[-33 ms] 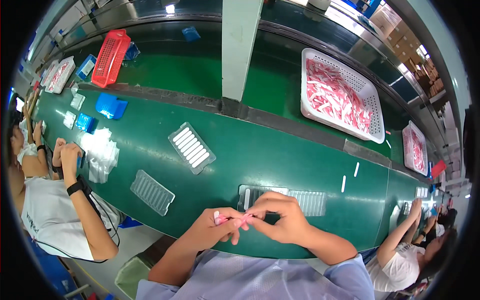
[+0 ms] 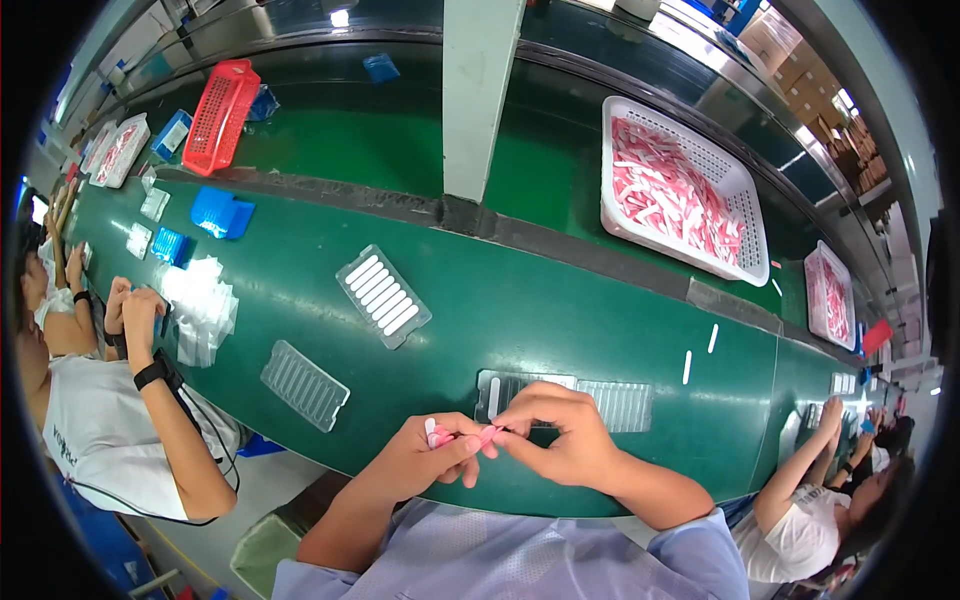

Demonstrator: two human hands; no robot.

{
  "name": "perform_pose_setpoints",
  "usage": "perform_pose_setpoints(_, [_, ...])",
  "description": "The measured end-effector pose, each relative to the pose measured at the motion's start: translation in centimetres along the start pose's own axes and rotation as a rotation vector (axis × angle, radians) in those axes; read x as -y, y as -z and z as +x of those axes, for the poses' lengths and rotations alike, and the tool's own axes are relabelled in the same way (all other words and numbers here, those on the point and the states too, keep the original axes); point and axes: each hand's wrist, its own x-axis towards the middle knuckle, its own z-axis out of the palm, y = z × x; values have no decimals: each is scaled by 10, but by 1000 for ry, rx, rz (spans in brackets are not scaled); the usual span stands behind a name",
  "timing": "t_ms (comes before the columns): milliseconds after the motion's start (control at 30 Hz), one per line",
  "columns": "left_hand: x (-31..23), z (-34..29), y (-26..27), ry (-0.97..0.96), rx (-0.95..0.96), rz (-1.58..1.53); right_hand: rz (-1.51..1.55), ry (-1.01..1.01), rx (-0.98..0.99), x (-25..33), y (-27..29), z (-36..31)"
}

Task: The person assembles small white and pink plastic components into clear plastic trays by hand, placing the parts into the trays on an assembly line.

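Note:
My left hand point(image 2: 430, 457) is closed around a few small pink-and-white strips point(image 2: 437, 434), whose ends poke out between the fingers. In a pinch, the fingertips of my right hand point(image 2: 562, 440) grip one end of a pink strip point(image 2: 488, 436) that my left fingers also hold. Just beyond my hands lies a clear slotted plastic tray point(image 2: 615, 405). One white strip stands in its left part, and my right hand partly covers it. Farther left sits a similar tray point(image 2: 355, 267) with several white strips side by side. Nearer, another clear tray point(image 2: 305, 385) shows bare slots.
A white basket point(image 2: 690, 262) heaped with pink-and-white strips stands behind a dark ledge at the right. Two loose white strips point(image 2: 687, 367) lie on the green table point(image 2: 520, 300). A post point(image 2: 478, 100) rises mid-table. Co-workers sit left and right; clear bags point(image 2: 205, 310) lie near the left one.

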Motion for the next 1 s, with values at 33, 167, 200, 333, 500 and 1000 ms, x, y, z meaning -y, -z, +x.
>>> perform_pose_setpoints(33, [4,1,2,2,9,-91,1,-1,-2,-1,-3,0])
perform_pose_setpoints(167, [23,2,13,-8,40,-207,59,17,-3,-3,-6,3])
perform_pose_setpoints(200, [26,2,14,-6,41,-207,101,-6,18,-3,-5,4])
perform_pose_setpoints(333, [34,3,9,-15,6,-338,109,-61,71,-12,-5,3])
perform_pose_setpoints(500, [38,4,3,13,-70,-460,146,-189,-103,-27,-2,3])
perform_pose_setpoints(1000, [44,-1,6,40,-88,-465,-690,488,-205,-40,10,-2])
